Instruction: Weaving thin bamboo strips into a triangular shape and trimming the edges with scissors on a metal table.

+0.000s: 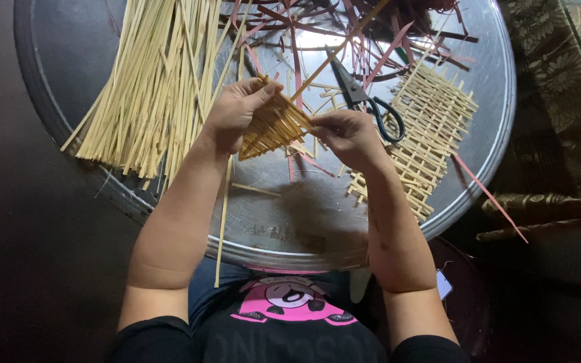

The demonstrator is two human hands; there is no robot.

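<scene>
Pale woven strip mat (274,128); both hands

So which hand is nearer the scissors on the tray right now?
Right. The right hand sits just below the scissors, almost touching the dark handle loops. The left hand is farther off, across the small woven piece both hands hold.

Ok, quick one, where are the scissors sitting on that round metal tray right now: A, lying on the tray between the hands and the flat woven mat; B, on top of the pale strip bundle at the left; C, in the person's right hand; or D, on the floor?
A: the scissors lie on the tray, just beyond the right hand and beside the flat woven mat, held by neither hand.
</scene>
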